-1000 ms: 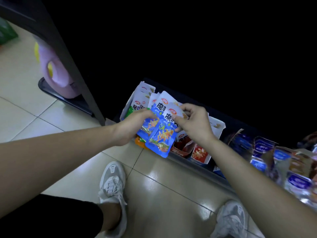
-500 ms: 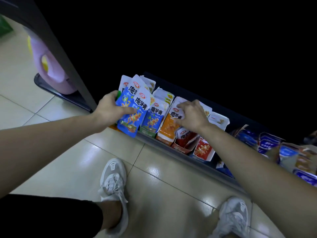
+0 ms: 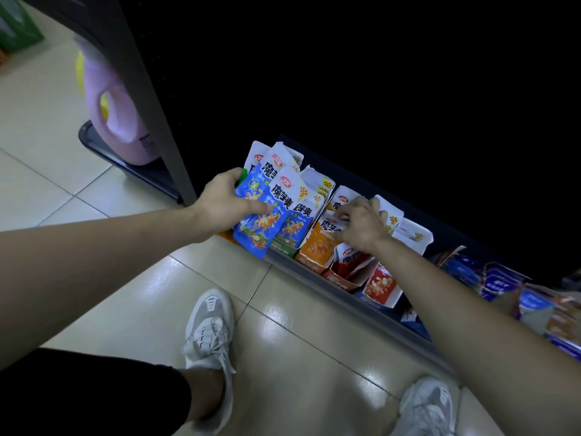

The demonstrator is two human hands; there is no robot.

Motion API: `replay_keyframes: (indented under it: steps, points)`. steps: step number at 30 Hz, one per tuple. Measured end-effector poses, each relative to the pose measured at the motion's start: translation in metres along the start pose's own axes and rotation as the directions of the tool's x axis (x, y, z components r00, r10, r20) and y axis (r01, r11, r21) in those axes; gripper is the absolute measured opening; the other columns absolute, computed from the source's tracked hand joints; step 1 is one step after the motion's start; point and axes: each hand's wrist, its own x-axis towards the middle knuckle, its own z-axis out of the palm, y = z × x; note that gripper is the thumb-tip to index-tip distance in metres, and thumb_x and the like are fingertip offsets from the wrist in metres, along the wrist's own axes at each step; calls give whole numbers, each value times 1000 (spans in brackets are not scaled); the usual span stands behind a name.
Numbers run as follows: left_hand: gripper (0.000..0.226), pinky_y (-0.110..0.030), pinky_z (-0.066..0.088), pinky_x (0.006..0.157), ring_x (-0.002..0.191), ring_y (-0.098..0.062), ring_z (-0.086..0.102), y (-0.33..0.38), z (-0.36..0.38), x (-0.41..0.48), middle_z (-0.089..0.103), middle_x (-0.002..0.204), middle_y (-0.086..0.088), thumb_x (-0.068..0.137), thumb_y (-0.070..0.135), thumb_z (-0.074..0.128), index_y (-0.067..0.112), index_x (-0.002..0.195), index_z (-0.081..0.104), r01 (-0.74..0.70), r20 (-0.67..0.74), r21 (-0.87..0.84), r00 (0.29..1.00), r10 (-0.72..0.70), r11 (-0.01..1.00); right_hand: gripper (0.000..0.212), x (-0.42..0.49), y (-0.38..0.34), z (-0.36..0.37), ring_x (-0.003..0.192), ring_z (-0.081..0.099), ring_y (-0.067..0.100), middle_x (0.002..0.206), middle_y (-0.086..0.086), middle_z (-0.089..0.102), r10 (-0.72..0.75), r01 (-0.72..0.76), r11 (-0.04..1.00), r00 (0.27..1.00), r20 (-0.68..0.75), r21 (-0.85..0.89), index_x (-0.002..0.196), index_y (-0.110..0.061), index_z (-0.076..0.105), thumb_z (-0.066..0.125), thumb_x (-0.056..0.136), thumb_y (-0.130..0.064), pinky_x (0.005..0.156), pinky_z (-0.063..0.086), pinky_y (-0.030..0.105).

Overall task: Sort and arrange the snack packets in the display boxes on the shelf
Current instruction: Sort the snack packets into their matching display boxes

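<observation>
- Centre of the head view: the left hand (image 3: 224,204) is gripping a small fan of blue packets (image 3: 259,225). Its thumb is lying across their fronts and the other fingers are clamped behind. The packets are hanging in front of the left end of the row, over the shelf (image 3: 371,313) edge, and are not yet seated in any box.
- Just right of centre: the right hand (image 3: 361,226) is reaching into the orange box (image 3: 316,251). Its fingers are curled together and appear to be pinching the white top of an orange packet (image 3: 328,229) standing there.
- Between the hands: the green box (image 3: 287,243) is holding upright packets, and more white-topped packets are standing behind the left hand.
- Below the right hand: the red box (image 3: 344,276) is leaning forward against the shelf rail with its front sagging open.
- Far right edge: blue packs (image 3: 503,280) are lying at mixed angles. They are too blurred to tell which boxes they belong to.
- Progress, as a judgement: the sorting is looking about midway. The left boxes are filling by colour, but the held blue packets are waiting for a slot, the orange box is being straightened, and the red box and the right-hand jumble are looking untidy.
</observation>
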Motion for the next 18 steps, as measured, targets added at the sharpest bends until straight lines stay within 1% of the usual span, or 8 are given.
replay_keyframes:
  steps: [2, 4, 6, 9, 11, 13, 16, 18]
  points:
    - [47, -41, 63, 80, 84, -13, 76, 1, 0, 0, 77, 102, 3, 74, 19, 90, 16, 111, 61, 1, 3, 4, 1000, -1, 1000, 29, -1, 2, -3, 125, 31, 23, 124, -2, 54, -26, 26, 1000, 999, 39, 7, 103, -30, 71, 83, 77, -36, 95, 28, 38]
    - [47, -42, 63, 80, 84, -15, 76, 1, 0, 0, 77, 102, 3, 74, 19, 90, 15, 111, 61, 4, 7, 4, 1000, -5, 1000, 19, -2, 1, -7, 115, 43, 21, 97, -7, 57, -55, 56, 998, 997, 60, -4, 86, -32, 67, 83, 78, -30, 89, 26, 38]
    - [47, -42, 63, 81, 85, -15, 76, 1, 1, -1, 77, 102, 3, 73, 19, 90, 16, 111, 61, 3, 10, 6, 1000, -4, 1000, 20, -2, 2, -9, 99, 56, 20, 80, -13, 56, -97, 96, 995, 995, 26, 17, 79, -29, 63, 80, 80, -20, 85, 26, 36]
    - [47, -39, 63, 79, 85, -14, 76, 4, 2, -2, 77, 103, 2, 74, 20, 90, 16, 111, 61, -7, 12, 18, 1000, 7, 1000, 18, -5, 7, -8, 78, 64, 16, 71, -15, 60, -181, 184, 977, 983, -39, 106, 90, -24, 64, 74, 85, -9, 87, 44, 37]
    - [47, -38, 63, 78, 84, -13, 76, 4, 2, -2, 77, 103, 2, 75, 20, 89, 15, 112, 61, -12, 16, 24, 1000, 12, 1000, 15, -8, 9, -9, 69, 63, 9, 72, -13, 63, -253, 255, 953, 967, -29, 161, 98, -18, 72, 74, 87, -9, 79, 56, 36]
    - [47, -39, 63, 79, 84, -14, 76, 5, 2, -2, 77, 102, 2, 74, 19, 90, 16, 112, 62, -14, 17, 19, 1000, 14, 1000, 6, -13, 12, -13, 71, 62, 6, 76, -10, 65, -326, 323, 925, 945, -20, 199, 91, -15, 78, 76, 86, -12, 82, 57, 34]
    - [46, -42, 62, 81, 85, -16, 76, 3, 1, 0, 77, 101, 2, 72, 18, 91, 17, 110, 63, -9, 14, 12, 1000, 9, 1000, 15, -24, 25, -19, 85, 63, 15, 81, -5, 70, -444, 461, 868, 887, -127, 184, 81, -15, 79, 78, 80, 0, 98, 49, 38]
    - [48, -44, 62, 83, 86, -17, 76, 1, 0, 1, 78, 101, 2, 71, 19, 92, 17, 109, 64, -2, 14, 14, 1000, 2, 1000, 15, -32, 34, -25, 94, 62, 16, 87, -7, 73, -466, 487, 861, 871, -153, 150, 80, -18, 79, 80, 79, -3, 98, 45, 42]
